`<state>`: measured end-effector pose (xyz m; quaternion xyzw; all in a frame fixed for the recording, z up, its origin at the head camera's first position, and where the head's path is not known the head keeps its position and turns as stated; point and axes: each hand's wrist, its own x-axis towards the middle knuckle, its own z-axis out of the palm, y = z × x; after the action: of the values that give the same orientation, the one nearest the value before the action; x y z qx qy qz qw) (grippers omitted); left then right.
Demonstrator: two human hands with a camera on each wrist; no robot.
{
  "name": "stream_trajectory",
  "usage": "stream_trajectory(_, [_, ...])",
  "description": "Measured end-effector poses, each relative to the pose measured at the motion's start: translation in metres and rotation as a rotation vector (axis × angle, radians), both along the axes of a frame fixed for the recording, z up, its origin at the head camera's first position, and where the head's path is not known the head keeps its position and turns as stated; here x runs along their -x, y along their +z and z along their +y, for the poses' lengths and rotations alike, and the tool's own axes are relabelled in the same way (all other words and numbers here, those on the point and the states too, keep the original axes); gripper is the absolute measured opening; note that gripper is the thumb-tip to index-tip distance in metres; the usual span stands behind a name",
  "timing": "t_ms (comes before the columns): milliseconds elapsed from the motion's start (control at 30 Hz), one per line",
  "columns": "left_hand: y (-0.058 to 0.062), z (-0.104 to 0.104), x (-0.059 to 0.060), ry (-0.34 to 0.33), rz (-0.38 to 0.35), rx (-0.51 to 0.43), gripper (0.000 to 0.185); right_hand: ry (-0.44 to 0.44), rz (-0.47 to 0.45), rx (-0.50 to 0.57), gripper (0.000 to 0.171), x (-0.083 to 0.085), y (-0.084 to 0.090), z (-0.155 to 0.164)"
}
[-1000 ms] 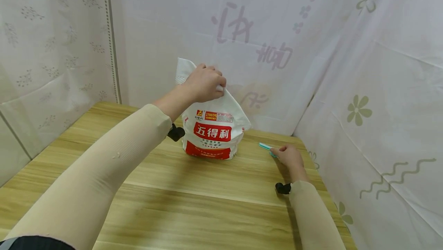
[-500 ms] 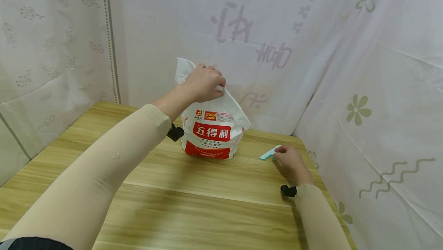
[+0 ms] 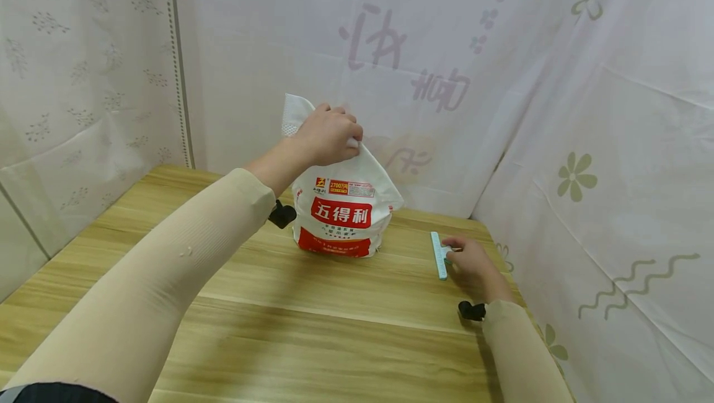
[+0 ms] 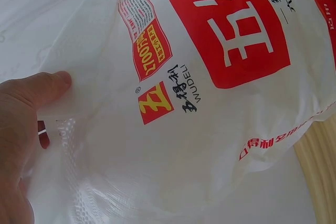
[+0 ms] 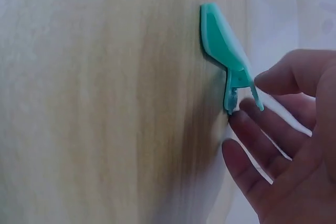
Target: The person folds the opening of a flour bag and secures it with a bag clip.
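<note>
A white flour bag [image 3: 341, 211] with red print stands upright at the back of the table. My left hand [image 3: 330, 135] grips its gathered top. In the left wrist view the thumb [image 4: 55, 85] lies on the front of the white bag [image 4: 173, 156]; the other fingers are mostly hidden behind it. To the right of the bag is a teal bag clip [image 3: 439, 255], its long bar pointing away from me. My right hand [image 3: 473, 260] pinches its short handle end. Seen from the right wrist, the thumb and fingertips meet the handles of the clip [image 5: 223, 40], which lies on the wood.
The wooden table [image 3: 290, 341] has a printed white curtain [image 3: 424, 31] behind it and at both sides. Its right edge runs close to my right forearm [image 3: 521, 353]. My left forearm [image 3: 162, 273] crosses over the table's left part.
The right hand has turned the clip from pointing sideways to pointing away from me, shifting slightly right. My left hand and the bag have stayed put.
</note>
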<state>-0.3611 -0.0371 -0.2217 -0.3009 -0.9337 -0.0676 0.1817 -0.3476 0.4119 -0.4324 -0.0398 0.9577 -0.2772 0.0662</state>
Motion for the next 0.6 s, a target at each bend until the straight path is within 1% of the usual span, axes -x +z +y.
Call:
stream_trajectory(133, [0.0007, 0.0, -0.0006, -0.004, 0.0, 0.001, 0.025, -0.059, 0.003, -0.027, 0.049, -0.0017, 0.0017, 0.0006])
stream_trajectory(300, [0.0006, -0.0003, -0.0008, -0.004, 0.004, 0.006, 0.026, -0.13, -0.007, -0.095, 0.05, -0.001, 0.0004, 0.0037])
stream_trajectory(467, [0.0005, -0.0002, -0.0004, -0.006, 0.006, 0.008, 0.026, -0.143, -0.016, -0.126, 0.051, 0.0024, -0.0035, 0.0076])
stream_trajectory(600, [0.0005, -0.0004, -0.0004, -0.006, 0.001, 0.008, 0.026, -0.136, -0.031, -0.111, 0.05, 0.0029, -0.0036, 0.0072])
